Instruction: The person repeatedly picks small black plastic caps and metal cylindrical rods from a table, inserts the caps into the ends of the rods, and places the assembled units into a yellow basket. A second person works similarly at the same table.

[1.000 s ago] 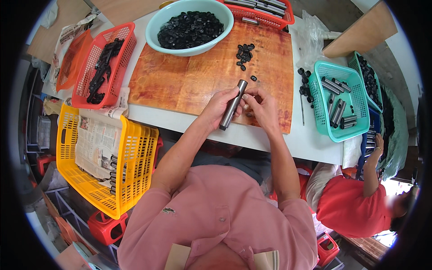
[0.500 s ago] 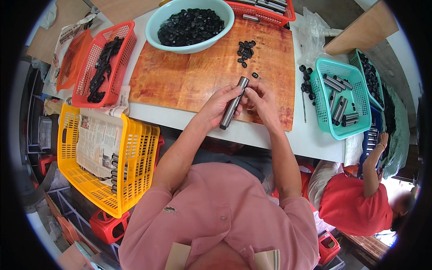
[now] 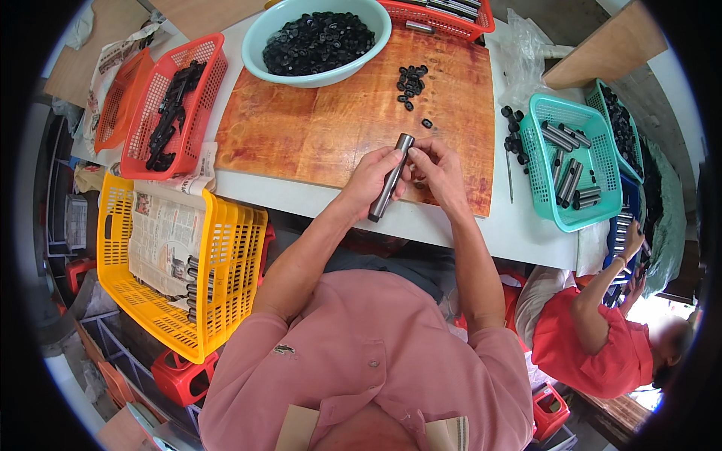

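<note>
My left hand [image 3: 368, 179] is closed around a dark grey metal tube [image 3: 392, 180], thumb along its upper side. The tube slants, its top end away from me and its lower end toward me. Beside its upper half, my right hand [image 3: 441, 177] is closed, thumb and fingers drawn together against the tube's side. Whatever those fingers pinch is hidden. Just beyond the tube lies one small black oval plastic piece [image 3: 426, 123], and farther off a loose cluster of such pieces [image 3: 411, 84] rests on the wooden board [image 3: 316, 135].
A pale basin [image 3: 253, 66] of black pieces stands at the back. Red baskets [image 3: 218, 64] sit left and far; a yellow crate [image 3: 233, 263] is lower left. At right, a teal basket [image 3: 541, 197] holds metal tubes. A co-worker in red [image 3: 594, 338] sits at the right.
My hands and the tube have barely moved, the tube shifting slightly toward me. At the right, the co-worker's arm has shifted and a second hand has come into view.
</note>
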The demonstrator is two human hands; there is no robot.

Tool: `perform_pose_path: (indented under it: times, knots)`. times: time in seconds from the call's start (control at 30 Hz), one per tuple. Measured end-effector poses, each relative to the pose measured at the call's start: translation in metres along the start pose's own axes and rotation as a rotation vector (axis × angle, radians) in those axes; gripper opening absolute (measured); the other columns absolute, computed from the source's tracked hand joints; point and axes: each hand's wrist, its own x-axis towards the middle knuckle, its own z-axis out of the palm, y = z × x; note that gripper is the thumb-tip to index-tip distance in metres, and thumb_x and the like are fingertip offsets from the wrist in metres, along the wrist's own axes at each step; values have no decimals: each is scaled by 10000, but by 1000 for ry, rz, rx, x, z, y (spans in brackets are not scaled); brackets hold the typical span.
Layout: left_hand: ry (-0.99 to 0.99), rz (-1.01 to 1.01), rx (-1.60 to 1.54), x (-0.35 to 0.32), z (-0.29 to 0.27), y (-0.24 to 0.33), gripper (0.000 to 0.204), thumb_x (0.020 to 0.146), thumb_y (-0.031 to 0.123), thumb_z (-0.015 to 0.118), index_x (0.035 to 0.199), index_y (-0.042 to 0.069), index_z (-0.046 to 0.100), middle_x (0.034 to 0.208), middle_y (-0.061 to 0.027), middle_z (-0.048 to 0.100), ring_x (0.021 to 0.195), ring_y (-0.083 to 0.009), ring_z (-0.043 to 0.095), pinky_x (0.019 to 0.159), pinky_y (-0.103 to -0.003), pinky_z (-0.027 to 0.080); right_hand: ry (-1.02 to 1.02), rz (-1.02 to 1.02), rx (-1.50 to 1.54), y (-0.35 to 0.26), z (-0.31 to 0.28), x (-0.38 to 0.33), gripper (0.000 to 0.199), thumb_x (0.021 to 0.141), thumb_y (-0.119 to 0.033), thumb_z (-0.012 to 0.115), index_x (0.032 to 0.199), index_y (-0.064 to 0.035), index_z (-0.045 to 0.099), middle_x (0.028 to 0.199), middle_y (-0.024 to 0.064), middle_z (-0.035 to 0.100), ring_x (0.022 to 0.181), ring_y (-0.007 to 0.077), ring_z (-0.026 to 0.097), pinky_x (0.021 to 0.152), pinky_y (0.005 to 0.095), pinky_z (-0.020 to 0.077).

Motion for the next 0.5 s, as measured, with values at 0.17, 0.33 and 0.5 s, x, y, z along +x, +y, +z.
perform_pose_path:
  times: [0.17,0.33,0.5]
  knots:
    - [20,40,209,-4,4,4,206,1101,242,568,1168,49,592,874,-69,672,607,-119,626,528,-259,490,-5,0,44,-2,-8,3,265,1002,-219,722,1103,26,714,871,41,709,747,95,631,638,266,527]
    - [-14,319,802,-2,15,23,275,1038,137,614,1270,-4,574,946,-149,703,792,-261,720,713,-371,558,-3,-43,-32,-17,-21,7,309,990,-241,734,1117,41,716,878,35,707,718,91,599,622,271,506]
    - [-63,713,1322,9,7,33,428,984,91,666,1376,-24,539,1159,-243,675,1071,-420,678,895,-459,542,1,49,-94,-37,-27,14,329,976,-239,743,1162,32,722,889,40,711,739,95,604,655,278,510]
